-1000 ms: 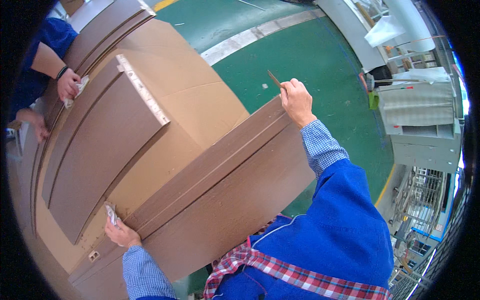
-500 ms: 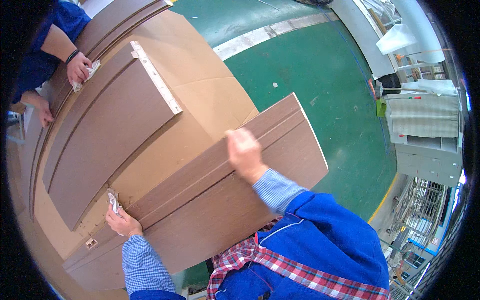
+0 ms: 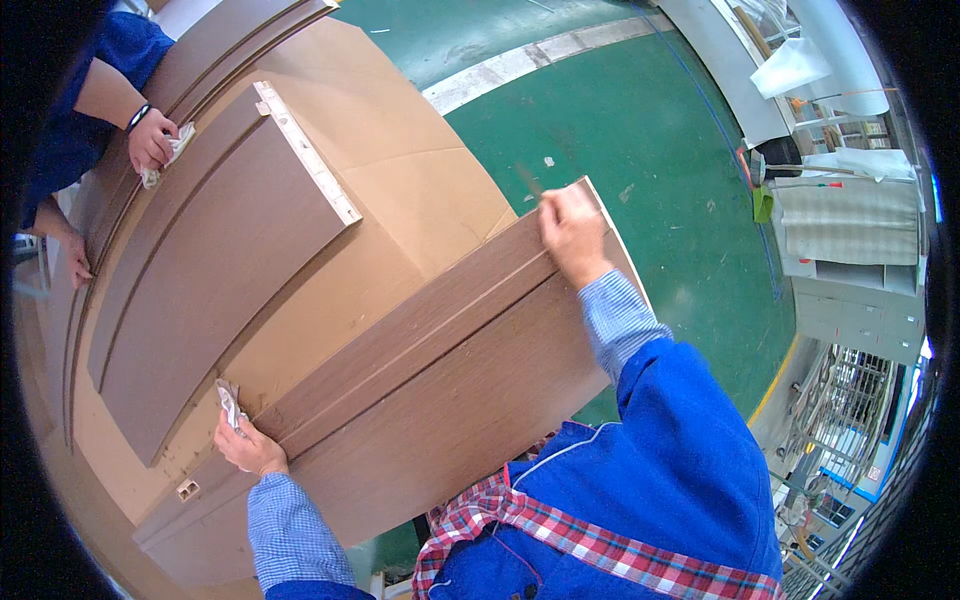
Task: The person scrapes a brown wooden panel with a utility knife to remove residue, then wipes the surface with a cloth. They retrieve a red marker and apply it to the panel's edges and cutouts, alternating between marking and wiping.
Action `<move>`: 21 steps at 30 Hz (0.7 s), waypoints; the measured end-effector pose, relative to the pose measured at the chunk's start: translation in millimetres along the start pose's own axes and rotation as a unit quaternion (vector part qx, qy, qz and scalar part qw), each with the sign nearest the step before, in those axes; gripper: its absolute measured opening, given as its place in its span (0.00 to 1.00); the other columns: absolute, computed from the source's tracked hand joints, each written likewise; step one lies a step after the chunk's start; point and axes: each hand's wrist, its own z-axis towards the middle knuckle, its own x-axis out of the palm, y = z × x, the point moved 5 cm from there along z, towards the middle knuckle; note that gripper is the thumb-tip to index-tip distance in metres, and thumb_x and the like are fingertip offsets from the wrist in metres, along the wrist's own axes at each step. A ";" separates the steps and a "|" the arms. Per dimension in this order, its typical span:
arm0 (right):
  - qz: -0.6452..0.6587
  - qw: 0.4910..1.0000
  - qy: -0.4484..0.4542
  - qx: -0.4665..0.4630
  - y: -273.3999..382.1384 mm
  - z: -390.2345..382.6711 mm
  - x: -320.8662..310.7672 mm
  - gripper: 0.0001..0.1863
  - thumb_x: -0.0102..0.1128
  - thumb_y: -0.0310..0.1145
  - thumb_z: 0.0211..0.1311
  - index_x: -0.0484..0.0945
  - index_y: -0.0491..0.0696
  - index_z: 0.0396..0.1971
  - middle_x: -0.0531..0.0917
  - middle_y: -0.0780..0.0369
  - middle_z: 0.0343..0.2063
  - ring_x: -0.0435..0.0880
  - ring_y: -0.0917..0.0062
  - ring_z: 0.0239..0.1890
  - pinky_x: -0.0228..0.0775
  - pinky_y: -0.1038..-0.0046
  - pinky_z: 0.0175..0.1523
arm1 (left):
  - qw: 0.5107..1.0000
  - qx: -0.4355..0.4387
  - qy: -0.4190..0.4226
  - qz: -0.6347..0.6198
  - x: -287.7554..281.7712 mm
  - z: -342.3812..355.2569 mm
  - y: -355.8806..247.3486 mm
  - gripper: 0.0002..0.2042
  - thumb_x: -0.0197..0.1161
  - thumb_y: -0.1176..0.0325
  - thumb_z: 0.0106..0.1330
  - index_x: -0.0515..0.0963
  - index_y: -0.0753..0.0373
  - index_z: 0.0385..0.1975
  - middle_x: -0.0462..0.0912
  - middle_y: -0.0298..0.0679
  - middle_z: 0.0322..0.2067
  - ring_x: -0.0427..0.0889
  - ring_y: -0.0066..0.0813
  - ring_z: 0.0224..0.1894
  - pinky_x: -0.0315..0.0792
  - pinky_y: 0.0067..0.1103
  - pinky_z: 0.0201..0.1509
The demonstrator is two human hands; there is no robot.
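Note:
A long brown wooden panel (image 3: pixel 450 400) with a groove along it lies on a cardboard-covered table (image 3: pixel 400 190). My left hand (image 3: pixel 245 445) presses a small crumpled white cloth (image 3: pixel 230 403) against the panel's upper edge near its left end. My right hand (image 3: pixel 570 232) rests near the panel's far right end, fingers curled around a thin stick-like tool (image 3: pixel 530 180) that pokes out past the edge. A second brown panel (image 3: pixel 210 270) lies further back on the cardboard.
At the upper left another person's hand (image 3: pixel 152 142) holds a white cloth on a third panel; their other hand (image 3: pixel 75 258) is at the table edge. Green floor (image 3: pixel 650 130) with a pale stripe lies beyond. Grey shelving and machines (image 3: pixel 850 230) stand at the right.
My right hand slid along the panel toward me, then went back out to its far right end. My left hand stayed put with the cloth.

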 end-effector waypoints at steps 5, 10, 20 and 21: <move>-0.068 0.997 -0.029 0.016 -17.5 18.7 -4.3 0.04 0.50 0.27 0.56 0.75 0.45 0.27 0.75 0.56 0.25 0.78 0.63 0.30 0.70 0.64 0.33 | 1.000 -0.004 0.013 0.009 6.1 -0.5 3.6 0.18 0.49 0.63 0.64 0.70 0.60 0.52 0.71 0.46 0.47 0.69 0.45 0.49 0.63 0.36 0.53; 0.082 0.987 0.131 -0.034 68.7 -3.9 41.0 0.04 0.55 0.28 0.52 0.74 0.44 0.28 0.75 0.56 0.27 0.78 0.61 0.33 0.72 0.65 0.36 | 1.000 0.020 -0.007 0.003 4.2 -1.5 3.4 0.18 0.49 0.63 0.64 0.70 0.61 0.52 0.72 0.46 0.46 0.70 0.46 0.48 0.63 0.36 0.52; -0.163 0.978 0.109 0.068 -71.4 34.8 -21.4 0.07 0.49 0.28 0.56 0.77 0.45 0.28 0.75 0.56 0.29 0.78 0.62 0.34 0.73 0.65 0.39 | 1.000 0.017 -0.007 0.022 5.7 -0.9 3.7 0.18 0.47 0.60 0.65 0.70 0.61 0.51 0.71 0.45 0.47 0.70 0.45 0.48 0.63 0.37 0.51; -0.110 0.987 0.118 0.021 -49.6 23.0 -1.9 0.07 0.49 0.29 0.56 0.77 0.45 0.28 0.75 0.56 0.30 0.78 0.62 0.34 0.73 0.64 0.39 | 0.999 0.036 -0.009 0.029 4.3 1.5 2.5 0.18 0.47 0.60 0.65 0.70 0.61 0.51 0.72 0.44 0.47 0.70 0.45 0.48 0.63 0.37 0.51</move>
